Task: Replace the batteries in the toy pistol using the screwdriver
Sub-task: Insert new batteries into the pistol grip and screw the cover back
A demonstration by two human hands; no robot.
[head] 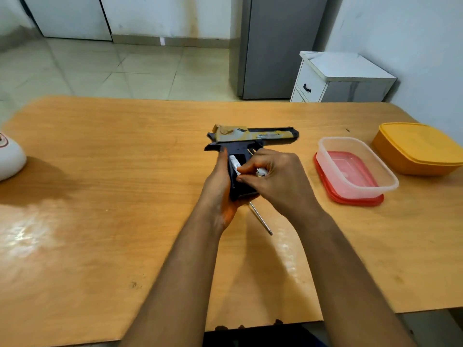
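My left hand (220, 179) cups the grip of the toy pistol (250, 146), which lies flat mid-desk (125, 171); my right hand (275, 176) pinches a white battery (234, 164) at the open grip compartment, a second one curled in its fingers. Screwdriver (260, 220) lies on the desk just below the grip. Judgement — pistol is light, stiff plastic, best steadied by the grip; batteries are small and slick — hold them by their sides.

The toy pistol (250, 140) lies mid-table (112, 171), its grip toward me, between my left hand (219, 181) and right hand (273, 179). The screwdriver (260, 219) lies just nearer. Right of them, a tub (355, 166) sits on its lid (350, 199), a lidded box (418, 149) farther right.
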